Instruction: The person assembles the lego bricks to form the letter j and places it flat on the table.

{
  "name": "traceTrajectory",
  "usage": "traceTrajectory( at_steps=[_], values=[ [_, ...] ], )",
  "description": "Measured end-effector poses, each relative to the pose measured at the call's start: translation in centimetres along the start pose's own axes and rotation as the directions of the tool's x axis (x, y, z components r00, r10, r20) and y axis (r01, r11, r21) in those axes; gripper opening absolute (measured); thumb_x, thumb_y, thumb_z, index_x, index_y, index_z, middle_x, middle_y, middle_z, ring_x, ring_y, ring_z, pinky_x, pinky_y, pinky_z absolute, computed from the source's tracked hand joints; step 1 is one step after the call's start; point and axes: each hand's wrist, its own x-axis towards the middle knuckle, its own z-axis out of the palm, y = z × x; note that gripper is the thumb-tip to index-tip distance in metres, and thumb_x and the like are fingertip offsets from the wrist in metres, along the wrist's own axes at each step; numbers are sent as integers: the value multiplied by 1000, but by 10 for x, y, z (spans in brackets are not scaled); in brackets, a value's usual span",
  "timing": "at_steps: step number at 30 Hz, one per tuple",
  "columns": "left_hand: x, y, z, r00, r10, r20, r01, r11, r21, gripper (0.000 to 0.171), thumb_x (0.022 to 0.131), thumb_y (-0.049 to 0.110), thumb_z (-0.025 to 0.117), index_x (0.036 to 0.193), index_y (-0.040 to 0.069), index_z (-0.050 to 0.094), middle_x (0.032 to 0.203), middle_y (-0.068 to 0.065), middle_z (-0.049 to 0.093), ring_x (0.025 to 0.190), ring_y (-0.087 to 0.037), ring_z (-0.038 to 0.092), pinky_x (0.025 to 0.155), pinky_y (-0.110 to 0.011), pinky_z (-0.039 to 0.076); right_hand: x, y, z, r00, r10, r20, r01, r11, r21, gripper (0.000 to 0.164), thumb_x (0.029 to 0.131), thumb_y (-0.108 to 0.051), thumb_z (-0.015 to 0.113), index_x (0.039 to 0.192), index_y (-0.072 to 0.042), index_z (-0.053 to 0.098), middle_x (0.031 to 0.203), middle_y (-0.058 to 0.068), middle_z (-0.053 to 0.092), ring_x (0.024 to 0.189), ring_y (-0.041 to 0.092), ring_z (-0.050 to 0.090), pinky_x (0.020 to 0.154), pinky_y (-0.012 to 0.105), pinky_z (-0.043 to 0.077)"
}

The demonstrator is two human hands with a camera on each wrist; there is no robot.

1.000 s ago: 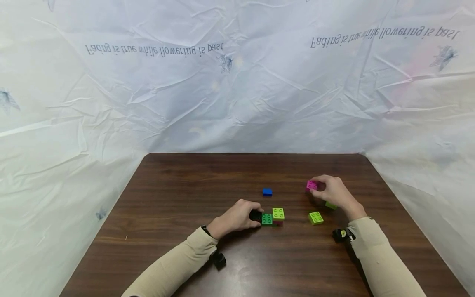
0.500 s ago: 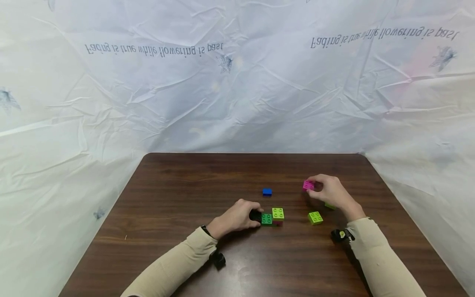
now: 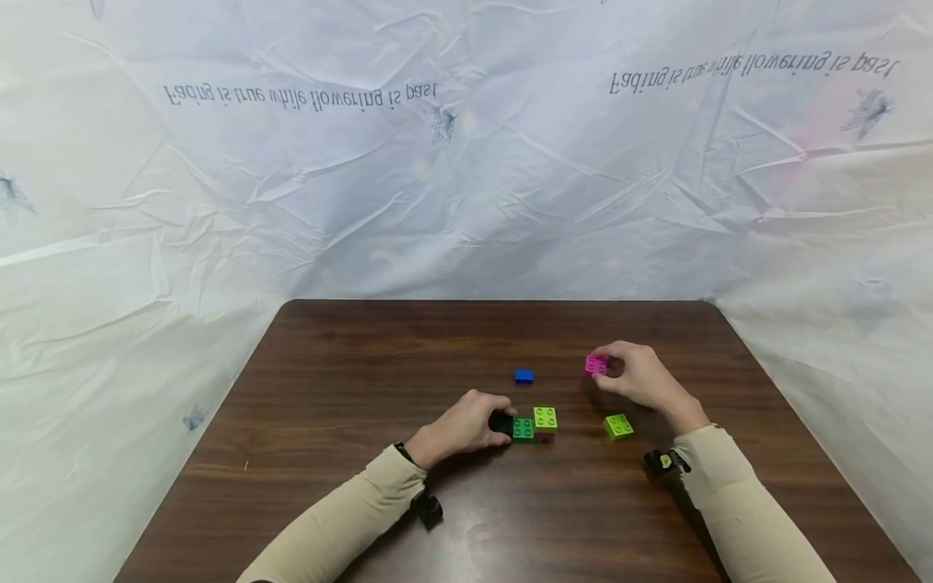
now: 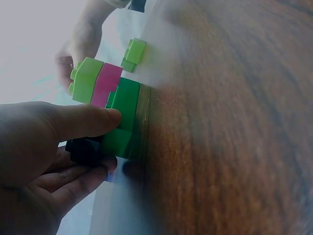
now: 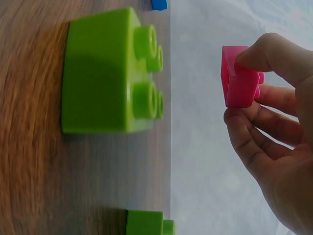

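Observation:
My left hand grips a small build of toy building bricks on the table. Its base is a dark green brick. At the left end sits a black brick, partly covered by the fingers. A pink brick topped by a lime brick stands at the right end. Off to the right, my right hand pinches a pink brick between thumb and fingers. That brick is held up off the table, with its studs toward the palm in the right wrist view.
A lime brick lies on the brown table below the right hand. Another lime brick is mostly hidden under that hand in the head view. A blue brick lies behind the build. Pale sheeting hangs behind the table.
My right hand has moved a little to the left with the pink brick, covering more of the lime brick below it. The left hand stays at the build.

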Motion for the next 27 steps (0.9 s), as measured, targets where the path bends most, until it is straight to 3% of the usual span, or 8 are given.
traceTrajectory(
  at_steps=[27],
  values=[
    [0,-4,3,1000,13,-14,-13,1000,-8,31,81,24,80,109,17,70,110,3,72,93,-8,66,75,-17,50,5,-26,7,997,-70,11,70,997,31,32,81,-20,77,111,-11,69,98,-2,66,81,9,60,68,27,53]
  ],
)
